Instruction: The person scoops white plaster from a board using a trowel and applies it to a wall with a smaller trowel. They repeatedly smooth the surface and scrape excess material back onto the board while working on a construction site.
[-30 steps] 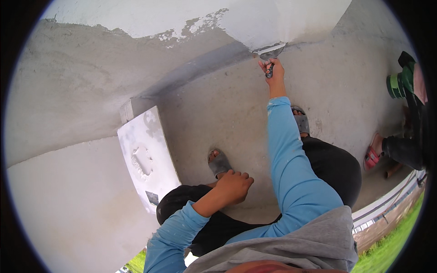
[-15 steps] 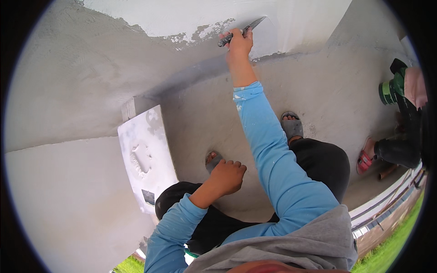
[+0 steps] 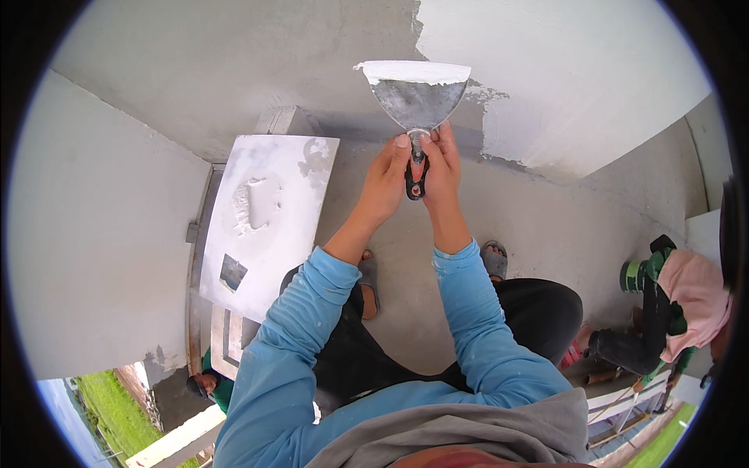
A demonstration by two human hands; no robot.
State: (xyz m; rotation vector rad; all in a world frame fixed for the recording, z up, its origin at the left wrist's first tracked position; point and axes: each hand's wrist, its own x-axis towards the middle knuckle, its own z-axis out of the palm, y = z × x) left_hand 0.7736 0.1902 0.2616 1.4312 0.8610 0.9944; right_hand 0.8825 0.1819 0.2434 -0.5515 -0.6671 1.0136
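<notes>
Putty knife (image 3: 417, 100) at 12 o'clock, blade pointing up, white paste (image 3: 421, 73) along its edge. Grip: left hand (image 3: 387, 176) and right hand (image 3: 443, 168) both clasping the handle (image 3: 415, 186). White board (image 3: 303, 207) at 9, more paste on it. Part-coated wall (image 3: 581, 82) at 1–2, co-worker (image 3: 690, 295) at 3–4.

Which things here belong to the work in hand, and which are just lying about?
Likely in use:
Wide metal scraper with black-and-red handle, in left hand and right hand
White rectangular board bearing white paste
Grey wall, partly coated white

Apparently just nearby:
Green cylindrical container
Brown tube-like piece
</notes>
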